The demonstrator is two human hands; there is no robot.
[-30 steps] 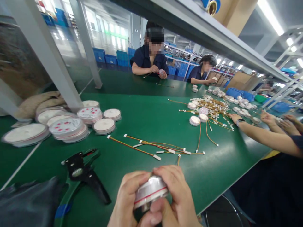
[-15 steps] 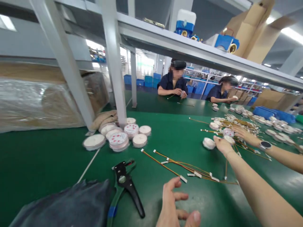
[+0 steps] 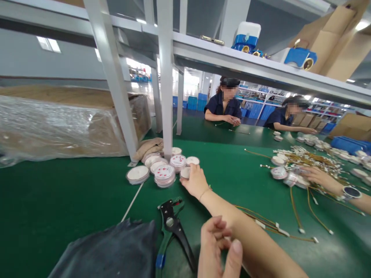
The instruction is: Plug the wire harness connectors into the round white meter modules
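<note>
My right hand [image 3: 197, 180], with a thin bracelet at its wrist, reaches across to the left and closes round the edge of a round white-topped disc [image 3: 185, 173]. Part of that disc is hidden by the fingers. Beside it stand more flat discs, among them a stack with red marks on top [image 3: 164, 173] and a single white disc [image 3: 137, 174]. Low in the middle, my left hand [image 3: 218, 247] is empty, its fingers loosely bent and the thumb apart. A wire stripper [image 3: 174, 227] with dark handles lies left of it. My right forearm covers part of several connector wires [image 3: 269, 224].
A co-worker's hand with a watch [image 3: 321, 177] works at right among discs and a wire heap [image 3: 313, 158]. Two people sit across the table. Dark cloth [image 3: 110, 251] lies front left. Shelf posts [image 3: 165, 96] and a wrapped box [image 3: 58, 127] stand at left.
My right hand has moved from the discs at right to the pile at left. My left hand's fingers have curled more. The view has swung left, and the co-worker's watch hand stays at right.
</note>
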